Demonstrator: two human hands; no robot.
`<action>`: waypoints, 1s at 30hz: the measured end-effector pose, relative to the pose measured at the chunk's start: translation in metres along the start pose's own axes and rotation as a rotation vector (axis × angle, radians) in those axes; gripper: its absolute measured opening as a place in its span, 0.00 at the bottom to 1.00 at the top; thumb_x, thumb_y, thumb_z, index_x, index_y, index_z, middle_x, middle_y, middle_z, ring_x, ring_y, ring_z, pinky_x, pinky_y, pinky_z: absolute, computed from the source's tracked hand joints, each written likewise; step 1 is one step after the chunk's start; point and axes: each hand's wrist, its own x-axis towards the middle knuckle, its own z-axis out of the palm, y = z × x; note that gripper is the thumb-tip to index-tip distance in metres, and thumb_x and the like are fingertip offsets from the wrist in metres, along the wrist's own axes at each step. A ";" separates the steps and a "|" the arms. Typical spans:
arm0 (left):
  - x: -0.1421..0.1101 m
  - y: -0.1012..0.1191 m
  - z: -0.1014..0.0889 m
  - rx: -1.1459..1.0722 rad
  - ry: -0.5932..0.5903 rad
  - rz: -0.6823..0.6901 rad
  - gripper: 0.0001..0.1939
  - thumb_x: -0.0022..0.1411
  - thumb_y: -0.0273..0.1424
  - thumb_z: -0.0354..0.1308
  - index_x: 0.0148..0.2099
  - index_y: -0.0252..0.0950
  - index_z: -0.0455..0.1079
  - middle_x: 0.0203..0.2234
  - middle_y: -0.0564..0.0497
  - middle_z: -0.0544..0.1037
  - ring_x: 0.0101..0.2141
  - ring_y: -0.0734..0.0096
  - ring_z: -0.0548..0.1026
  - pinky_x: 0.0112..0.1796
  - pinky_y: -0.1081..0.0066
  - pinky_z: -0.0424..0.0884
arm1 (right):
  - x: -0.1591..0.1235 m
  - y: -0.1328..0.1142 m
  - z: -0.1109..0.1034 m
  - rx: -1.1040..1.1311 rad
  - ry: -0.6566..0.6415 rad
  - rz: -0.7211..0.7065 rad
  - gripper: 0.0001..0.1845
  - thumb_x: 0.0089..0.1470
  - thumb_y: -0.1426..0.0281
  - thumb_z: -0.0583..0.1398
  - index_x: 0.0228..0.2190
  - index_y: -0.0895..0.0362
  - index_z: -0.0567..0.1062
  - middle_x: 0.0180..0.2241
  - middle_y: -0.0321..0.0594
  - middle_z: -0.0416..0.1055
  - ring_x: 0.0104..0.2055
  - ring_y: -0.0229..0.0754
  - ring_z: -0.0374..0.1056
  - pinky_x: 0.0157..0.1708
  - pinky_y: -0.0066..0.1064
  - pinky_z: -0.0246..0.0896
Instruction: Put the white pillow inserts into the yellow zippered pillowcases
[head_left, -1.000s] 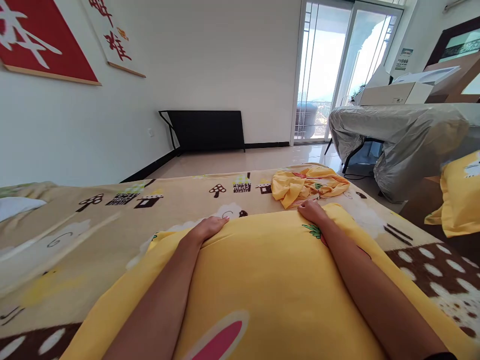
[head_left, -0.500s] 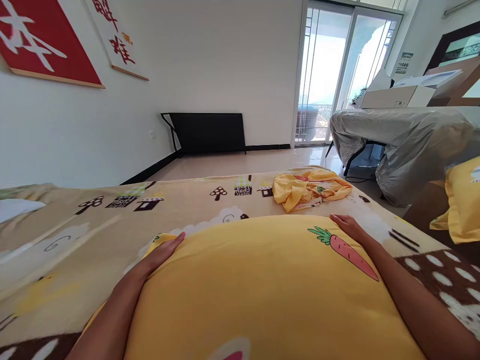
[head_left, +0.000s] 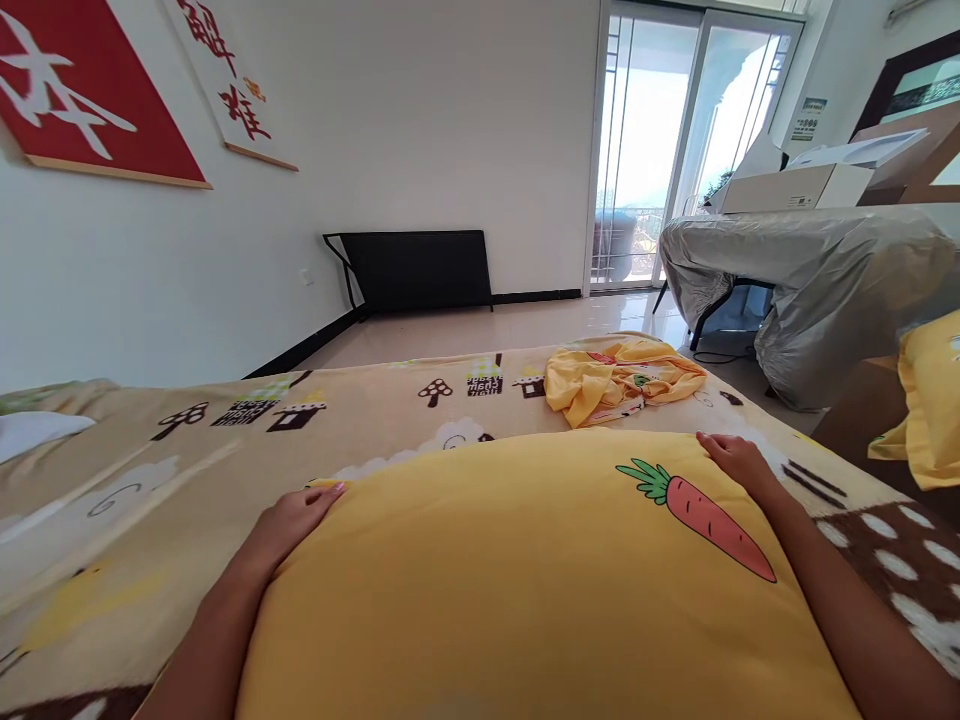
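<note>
A plump yellow pillow (head_left: 480,570) with a printed pink carrot fills the lower middle of the view. My left hand (head_left: 300,515) grips its far left edge, thumb side up and the other fingers largely hidden behind the cloth. At the far right edge, beside the carrot top, my right hand (head_left: 739,462) holds the pillow, its fingers partly out of sight over the side. Beneath lies a beige bedspread (head_left: 375,415) printed with sheep, mushrooms and houses. Just beyond the pillow rests a crumpled yellow cloth (head_left: 622,378) with a carrot print.
Another yellow pillow (head_left: 934,400) stands at the right edge. Behind it, a table under a grey plastic cover (head_left: 795,260) bears boxes (head_left: 799,190). A black folded frame (head_left: 416,270) leans on the far wall. White cloth (head_left: 41,432) lies at far left.
My right hand has shifted right and slightly down along the pillow's edge, and my left hand has moved left and down. The pillow looks more spread, its carrot larger.
</note>
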 end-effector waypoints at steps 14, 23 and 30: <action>-0.158 0.128 -0.022 0.092 -0.002 1.104 0.31 0.63 0.45 0.46 0.67 0.54 0.44 0.65 0.60 0.51 0.62 0.61 0.54 0.61 0.58 0.50 | -0.139 -0.168 -0.062 0.102 -0.213 -0.849 0.32 0.59 0.55 0.51 0.62 0.39 0.50 0.65 0.29 0.45 0.66 0.47 0.43 0.63 0.45 0.37; -0.135 0.134 0.011 0.030 -0.114 1.067 0.27 0.67 0.40 0.43 0.66 0.50 0.46 0.64 0.53 0.52 0.63 0.62 0.52 0.61 0.53 0.50 | -0.109 -0.161 -0.009 0.158 -0.129 -0.738 0.27 0.62 0.57 0.47 0.61 0.47 0.57 0.63 0.38 0.51 0.66 0.44 0.44 0.63 0.45 0.39; -0.155 0.085 0.016 -0.030 0.098 0.969 0.25 0.67 0.36 0.43 0.65 0.48 0.51 0.61 0.53 0.60 0.61 0.65 0.58 0.60 0.57 0.56 | -0.124 -0.093 -0.003 0.190 0.114 -0.467 0.27 0.61 0.56 0.45 0.59 0.49 0.61 0.63 0.38 0.53 0.66 0.45 0.45 0.62 0.49 0.40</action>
